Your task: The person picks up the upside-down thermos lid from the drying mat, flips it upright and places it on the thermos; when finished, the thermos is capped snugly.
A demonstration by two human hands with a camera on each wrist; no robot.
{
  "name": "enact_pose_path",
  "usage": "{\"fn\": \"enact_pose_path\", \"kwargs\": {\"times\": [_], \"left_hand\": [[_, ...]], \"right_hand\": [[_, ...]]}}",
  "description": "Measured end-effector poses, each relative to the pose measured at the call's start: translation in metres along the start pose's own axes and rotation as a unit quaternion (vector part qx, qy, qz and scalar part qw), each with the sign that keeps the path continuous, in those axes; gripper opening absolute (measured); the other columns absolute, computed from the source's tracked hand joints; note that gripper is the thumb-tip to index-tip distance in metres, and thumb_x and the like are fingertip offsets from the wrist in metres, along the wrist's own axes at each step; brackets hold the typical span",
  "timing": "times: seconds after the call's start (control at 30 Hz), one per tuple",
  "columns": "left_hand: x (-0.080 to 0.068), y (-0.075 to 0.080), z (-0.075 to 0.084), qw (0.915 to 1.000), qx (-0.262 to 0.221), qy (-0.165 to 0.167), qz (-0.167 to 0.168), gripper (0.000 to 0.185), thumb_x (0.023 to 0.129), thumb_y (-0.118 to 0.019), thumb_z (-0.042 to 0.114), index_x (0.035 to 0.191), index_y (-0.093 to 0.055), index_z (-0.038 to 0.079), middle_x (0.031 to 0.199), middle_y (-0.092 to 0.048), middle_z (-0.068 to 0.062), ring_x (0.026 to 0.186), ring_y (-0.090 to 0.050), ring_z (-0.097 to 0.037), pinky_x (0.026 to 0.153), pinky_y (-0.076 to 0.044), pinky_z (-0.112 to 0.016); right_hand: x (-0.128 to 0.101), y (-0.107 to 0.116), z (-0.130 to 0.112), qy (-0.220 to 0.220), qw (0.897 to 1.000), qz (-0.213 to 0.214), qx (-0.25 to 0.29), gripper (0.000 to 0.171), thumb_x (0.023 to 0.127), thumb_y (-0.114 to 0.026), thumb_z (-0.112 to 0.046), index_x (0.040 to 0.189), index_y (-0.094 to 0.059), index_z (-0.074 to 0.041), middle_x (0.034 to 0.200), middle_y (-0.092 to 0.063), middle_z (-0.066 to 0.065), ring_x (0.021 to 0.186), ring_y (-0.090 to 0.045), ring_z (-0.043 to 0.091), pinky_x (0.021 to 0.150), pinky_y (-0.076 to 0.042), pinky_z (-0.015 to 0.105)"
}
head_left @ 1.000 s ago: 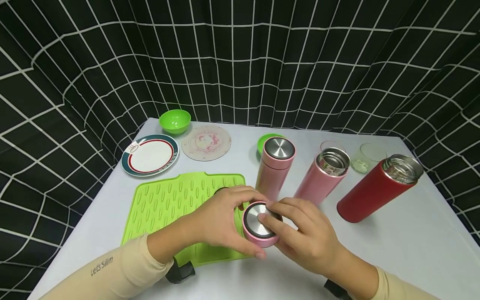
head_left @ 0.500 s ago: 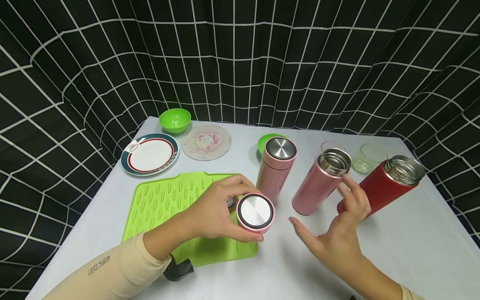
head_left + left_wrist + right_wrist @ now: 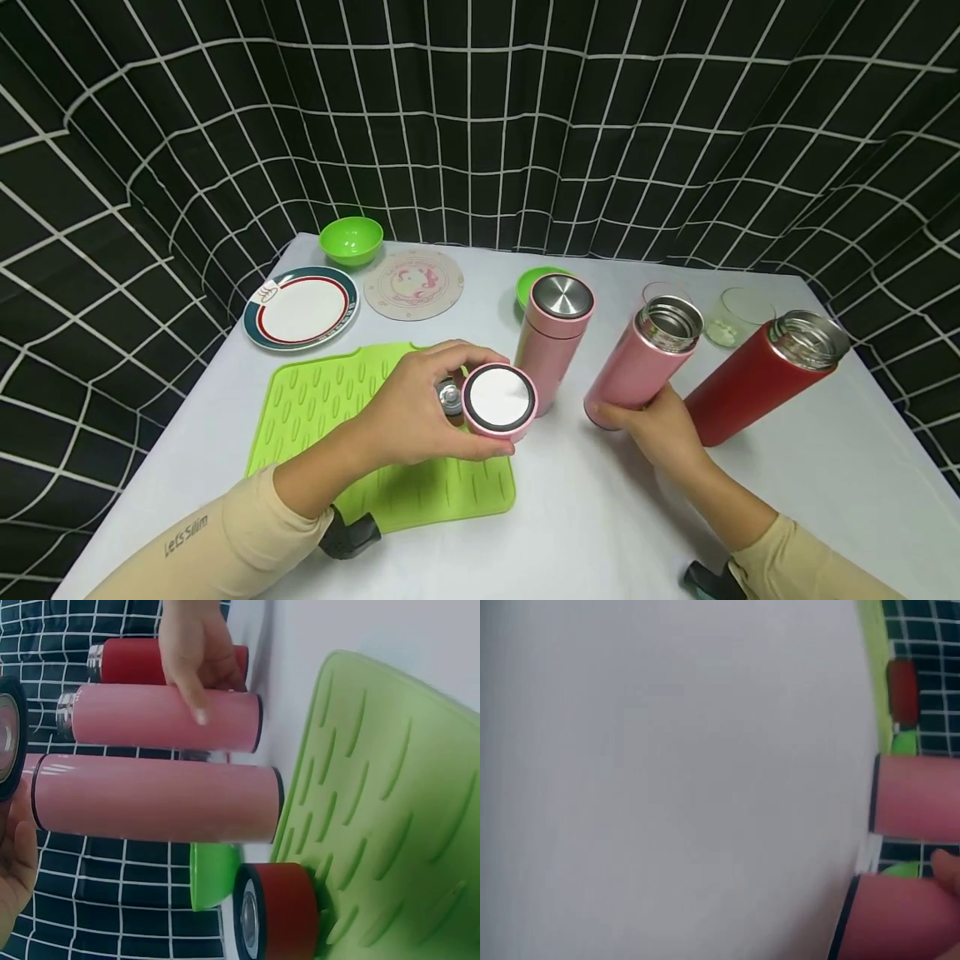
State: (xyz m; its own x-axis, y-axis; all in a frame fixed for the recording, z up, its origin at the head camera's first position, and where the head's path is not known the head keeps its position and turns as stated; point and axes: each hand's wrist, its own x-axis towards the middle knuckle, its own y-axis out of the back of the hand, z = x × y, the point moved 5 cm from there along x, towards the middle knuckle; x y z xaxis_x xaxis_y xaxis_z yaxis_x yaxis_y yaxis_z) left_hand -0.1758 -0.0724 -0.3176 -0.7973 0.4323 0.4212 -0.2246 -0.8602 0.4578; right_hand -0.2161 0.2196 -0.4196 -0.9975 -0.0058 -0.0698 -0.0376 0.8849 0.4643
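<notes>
A: Clock centre was the pink lid (image 3: pixel 500 398), head view, 12 = far edge. Item 1?

B: Said lid, 1 pc. Held up in L hand (image 3: pixel 416 412), seen over R edge of green mat (image 3: pixel 318 408). Grasp: thumb on near side, fingers round far side.

A: Item 2?

B: Open pink bottle (image 3: pixel 637 371), 1 pc, approx. 3 o'clock, stood upright, steel mouth bare. R hand (image 3: pixel 660 429) clasped its lower body, thumb across front; other fingertips were hidden.

A: Chg. vs prev. check?

B: R hand was on lid 1 s ago, then spread in mid-air, then on bottle. L hand kept lid, shifted it slightly twd 12. Bottle: no obvious move.

A: Meaning?

B: My judgement: lid & body each had a hand, so both were under control, tho' still apart.

A: Misc. stock?

B: Lidded pink bottle (image 3: pixel 557 350), 1–2 o'clock. Red bottle (image 3: pixel 753 387), uncapped, 3 o'clock, past item 2. Red lid (image 3: pixel 292 911) on mat, approx. 9 o'clock, mostly behind L hand.
</notes>
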Motion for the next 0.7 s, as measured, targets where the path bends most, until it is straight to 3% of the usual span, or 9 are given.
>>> {"fn": "enact_pose_path", "kwargs": {"times": [0.13, 0.3, 0.4, 0.53, 0.7], "left_hand": [[0.003, 0.002, 0.002, 0.9998, -0.011, -0.005, 0.018, 0.071, 0.058, -0.096, 0.029, 0.120, -0.065, 0.021, 0.108, -0.067, 0.014, 0.090, -0.060, -0.012, 0.078, -0.051, -0.032], [0.014, 0.000, 0.013, 0.9985, -0.025, -0.040, 0.028, 0.068, 0.058, -0.096, 0.026, 0.119, -0.066, 0.018, 0.108, -0.068, 0.014, 0.093, -0.061, -0.011, 0.079, -0.050, -0.033], [0.024, -0.005, 0.028, 0.9959, -0.028, -0.079, 0.033, 0.069, 0.057, -0.096, 0.025, 0.119, -0.066, 0.016, 0.106, -0.068, 0.013, 0.093, -0.060, -0.010, 0.078, -0.050, -0.032], [0.038, -0.020, 0.051, 0.9918, -0.018, -0.122, 0.034, 0.071, 0.056, -0.097, 0.027, 0.118, -0.067, 0.012, 0.107, -0.067, 0.011, 0.093, -0.058, -0.007, 0.079, -0.050, -0.028], [0.050, -0.044, 0.067, 0.9935, -0.002, -0.114, 0.004, 0.068, 0.057, -0.096, 0.034, 0.116, -0.068, 0.014, 0.105, -0.064, 0.012, 0.092, -0.054, -0.003, 0.078, -0.050, -0.025]], "right_hand": [[-0.007, -0.002, 0.000, 0.042, 0.998, -0.010, -0.049, 0.060, 0.075, -0.086, -0.023, 0.120, -0.053, -0.001, 0.107, -0.063, 0.012, 0.090, -0.057, 0.023, 0.074, -0.050, 0.029], [-0.033, -0.020, -0.007, 0.127, 0.988, -0.077, -0.028, 0.052, 0.067, -0.089, -0.011, 0.110, -0.060, -0.003, 0.097, -0.066, 0.005, 0.084, -0.061, 0.019, 0.074, -0.052, 0.029], [-0.048, -0.030, -0.011, 0.177, 0.978, -0.111, 0.003, 0.054, 0.064, -0.089, -0.006, 0.110, -0.061, -0.007, 0.098, -0.066, 0.000, 0.085, -0.061, 0.016, 0.075, -0.051, 0.028], [-0.058, -0.040, -0.017, 0.224, 0.963, -0.143, 0.042, 0.071, 0.062, -0.089, -0.002, 0.122, -0.056, -0.016, 0.109, -0.064, -0.001, 0.093, -0.061, 0.019, 0.082, -0.051, 0.028], [-0.061, -0.044, -0.018, 0.227, 0.960, -0.154, 0.051, 0.075, 0.062, -0.088, -0.002, 0.125, -0.051, -0.019, 0.114, -0.060, -0.001, 0.096, -0.059, 0.020, 0.082, -0.050, 0.028]]}}
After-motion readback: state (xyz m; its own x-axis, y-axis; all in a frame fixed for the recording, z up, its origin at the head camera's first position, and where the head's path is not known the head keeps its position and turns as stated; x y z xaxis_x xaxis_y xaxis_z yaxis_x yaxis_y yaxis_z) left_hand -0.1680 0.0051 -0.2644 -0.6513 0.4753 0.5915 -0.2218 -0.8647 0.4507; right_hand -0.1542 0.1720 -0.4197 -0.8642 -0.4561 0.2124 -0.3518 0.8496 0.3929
